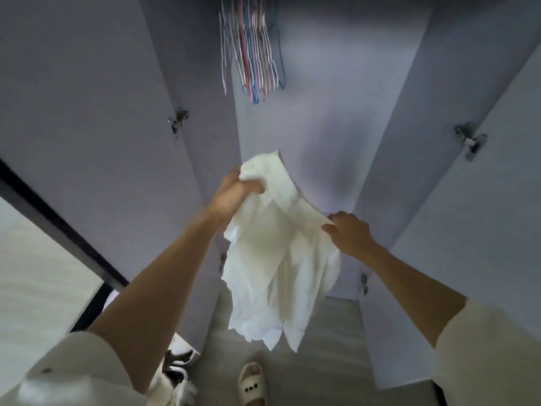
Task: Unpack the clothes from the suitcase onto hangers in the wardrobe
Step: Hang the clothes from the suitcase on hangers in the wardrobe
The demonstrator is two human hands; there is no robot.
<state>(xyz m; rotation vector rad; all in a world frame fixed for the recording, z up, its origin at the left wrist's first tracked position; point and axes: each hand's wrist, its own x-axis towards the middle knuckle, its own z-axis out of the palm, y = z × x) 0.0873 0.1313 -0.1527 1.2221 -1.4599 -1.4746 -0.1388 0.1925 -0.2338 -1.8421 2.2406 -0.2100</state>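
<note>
A person stands before an open wardrobe (319, 118) with pale lilac walls and both doors swung wide. The left hand (234, 194) grips the upper corner of a white garment (275, 259), fingers curled into the cloth, while the right hand (348, 230) pinches its right edge lower down. The garment hangs crumpled between the two hands, its loose hem dangling above the grey floor (330, 347). At the far top, a bunch of thin coloured hangers (248, 51) hangs inside the wardrobe. Near the bottom edge, a white slipper (252, 385) shows on the floor.
</note>
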